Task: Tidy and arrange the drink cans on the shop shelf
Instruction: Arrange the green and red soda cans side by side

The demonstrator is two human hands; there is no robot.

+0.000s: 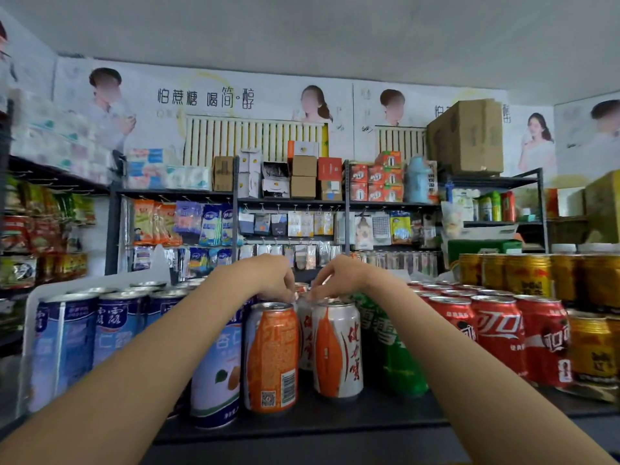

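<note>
On the dark shelf (335, 421), from the left: blue cans (114, 327), then orange cans (271, 357). The left hand (268, 276) and right hand (339, 275) reach over the orange cans, fingers curled down at the can tops; what they pinch I cannot tell. Further right stand green cans (399, 360), red cans (500, 333) and gold cans (530, 273).

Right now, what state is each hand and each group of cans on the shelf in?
left hand: fingers curled at the rim of the orange can
right hand: fingers curled at the rim of the orange-and-white can
orange can: upright, barcode side facing out
orange-and-white can: upright, front row
blue-and-white cans: upright, in rows
green can: upright, partly hidden
red cola cans: upright, in rows
gold cans: upright, stacked higher
</note>
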